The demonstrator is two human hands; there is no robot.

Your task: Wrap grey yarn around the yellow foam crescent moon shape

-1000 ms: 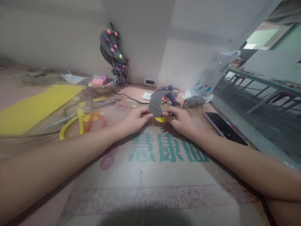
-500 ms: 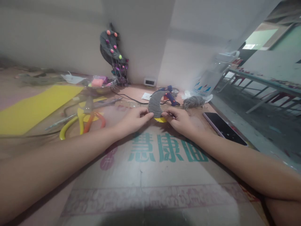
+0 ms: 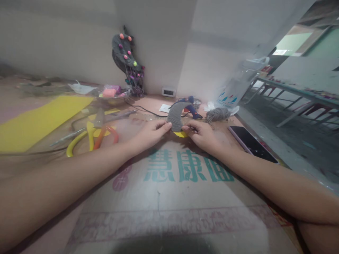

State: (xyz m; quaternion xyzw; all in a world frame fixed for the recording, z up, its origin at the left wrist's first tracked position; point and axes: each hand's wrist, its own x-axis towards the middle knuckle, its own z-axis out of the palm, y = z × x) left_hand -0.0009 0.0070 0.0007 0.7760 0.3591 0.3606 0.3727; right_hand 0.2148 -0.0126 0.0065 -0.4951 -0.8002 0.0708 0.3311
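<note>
A crescent moon shape wrapped in grey yarn (image 3: 175, 118) is held up between my two hands, its lower end showing bare yellow. My left hand (image 3: 152, 134) pinches its left edge between thumb and fingers. On the other side, my right hand (image 3: 200, 133) is closed at the lower right edge, thumb and fingertips together; a strand of yarn in them is too small to make out. Just behind the crescent lies a blue glue gun (image 3: 194, 112) with a small red light. A ball of grey yarn (image 3: 218, 114) rests to the right of it.
Pliers with yellow and orange handles (image 3: 91, 135) and a yellow sheet (image 3: 45, 118) lie left. A phone (image 3: 253, 144) sits at the right edge near a water bottle (image 3: 235, 84). A finished-looking grey crescent with coloured beads (image 3: 124, 53) leans on the wall beside a small digital meter (image 3: 168, 92).
My left thumb has shifted slightly up along the crescent's left edge. Otherwise the hands and the crescent stay nearly still.
</note>
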